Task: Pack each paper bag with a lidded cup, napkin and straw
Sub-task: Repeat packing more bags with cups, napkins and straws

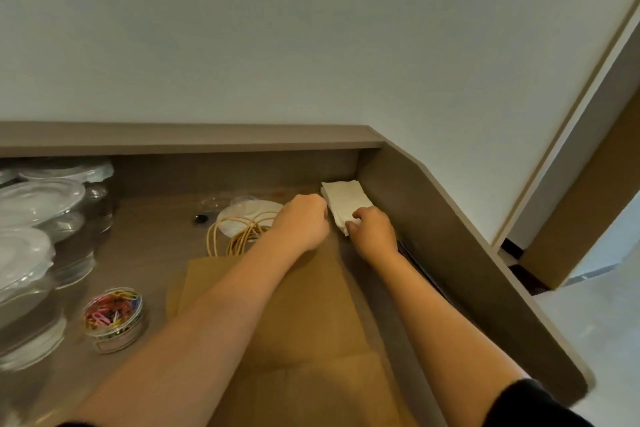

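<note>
Both hands reach to the far right corner of the worktop, where a white stack of napkins lies against the raised side wall. The right hand has its fingers curled over the near edge of the stack, pinching it, while the left hand sits just left of the stack with its fingers curled under, and I cannot tell whether they grip anything. Flat paper bags with cord handles lie under the forearms, clear lidded cups stand at the far left, and a jar of paper clips sits near the bags.
</note>
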`<action>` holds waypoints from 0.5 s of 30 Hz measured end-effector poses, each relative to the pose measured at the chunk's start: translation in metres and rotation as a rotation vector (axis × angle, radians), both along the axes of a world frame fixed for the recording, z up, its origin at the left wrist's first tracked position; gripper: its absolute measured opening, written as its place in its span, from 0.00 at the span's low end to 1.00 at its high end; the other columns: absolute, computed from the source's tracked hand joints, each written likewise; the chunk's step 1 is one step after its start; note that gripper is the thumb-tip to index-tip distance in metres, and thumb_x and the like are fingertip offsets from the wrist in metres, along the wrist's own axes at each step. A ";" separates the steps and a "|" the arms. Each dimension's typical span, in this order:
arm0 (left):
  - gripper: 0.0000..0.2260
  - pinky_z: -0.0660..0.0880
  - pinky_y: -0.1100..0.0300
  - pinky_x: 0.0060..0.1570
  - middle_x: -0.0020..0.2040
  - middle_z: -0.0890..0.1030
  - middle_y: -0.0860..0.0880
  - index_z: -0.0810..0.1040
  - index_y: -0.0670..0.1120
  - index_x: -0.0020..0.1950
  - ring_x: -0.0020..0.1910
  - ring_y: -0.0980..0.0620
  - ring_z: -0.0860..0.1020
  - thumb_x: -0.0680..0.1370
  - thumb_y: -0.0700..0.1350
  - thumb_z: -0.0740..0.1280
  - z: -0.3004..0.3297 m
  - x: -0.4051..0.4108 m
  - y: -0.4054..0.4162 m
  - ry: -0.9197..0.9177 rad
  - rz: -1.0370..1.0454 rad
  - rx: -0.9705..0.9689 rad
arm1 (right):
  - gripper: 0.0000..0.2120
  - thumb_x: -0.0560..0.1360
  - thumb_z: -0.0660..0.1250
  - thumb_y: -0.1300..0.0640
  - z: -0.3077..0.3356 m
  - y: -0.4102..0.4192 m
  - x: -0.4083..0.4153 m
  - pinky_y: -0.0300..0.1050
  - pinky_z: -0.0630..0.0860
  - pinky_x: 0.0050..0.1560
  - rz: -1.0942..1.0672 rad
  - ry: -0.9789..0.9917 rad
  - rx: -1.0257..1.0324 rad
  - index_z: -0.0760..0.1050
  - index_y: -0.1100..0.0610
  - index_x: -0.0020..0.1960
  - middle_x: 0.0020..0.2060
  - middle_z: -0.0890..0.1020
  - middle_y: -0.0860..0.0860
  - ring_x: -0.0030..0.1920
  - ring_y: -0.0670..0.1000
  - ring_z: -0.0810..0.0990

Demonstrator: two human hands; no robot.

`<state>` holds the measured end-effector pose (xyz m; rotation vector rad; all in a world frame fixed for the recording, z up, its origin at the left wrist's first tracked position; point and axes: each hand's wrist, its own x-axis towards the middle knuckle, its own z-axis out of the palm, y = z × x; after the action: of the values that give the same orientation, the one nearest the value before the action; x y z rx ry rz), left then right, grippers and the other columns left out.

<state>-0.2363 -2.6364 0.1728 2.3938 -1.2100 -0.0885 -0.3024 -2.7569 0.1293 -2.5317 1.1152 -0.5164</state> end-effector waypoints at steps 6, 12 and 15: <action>0.09 0.75 0.57 0.48 0.51 0.80 0.45 0.79 0.44 0.56 0.49 0.48 0.78 0.79 0.41 0.61 -0.005 0.011 -0.019 0.022 0.011 0.028 | 0.12 0.79 0.58 0.55 -0.011 -0.022 0.020 0.48 0.71 0.48 0.029 0.127 -0.108 0.78 0.61 0.50 0.48 0.79 0.57 0.51 0.58 0.76; 0.09 0.76 0.57 0.49 0.51 0.81 0.45 0.80 0.43 0.54 0.50 0.48 0.78 0.79 0.41 0.61 -0.013 0.010 -0.029 0.077 -0.011 0.004 | 0.13 0.79 0.56 0.55 -0.017 -0.025 0.023 0.48 0.70 0.49 0.096 0.166 -0.254 0.78 0.60 0.50 0.44 0.78 0.56 0.47 0.57 0.77; 0.09 0.72 0.61 0.44 0.49 0.80 0.44 0.80 0.42 0.52 0.48 0.48 0.78 0.79 0.40 0.60 -0.017 0.007 -0.033 0.158 -0.003 -0.002 | 0.13 0.79 0.55 0.59 -0.013 -0.019 0.022 0.48 0.68 0.50 0.125 0.166 -0.321 0.77 0.61 0.53 0.51 0.78 0.57 0.52 0.58 0.76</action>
<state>-0.2289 -2.6691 0.1554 2.3340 -1.1401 -0.2722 -0.2808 -2.7761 0.1166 -2.9473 0.9861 -0.4931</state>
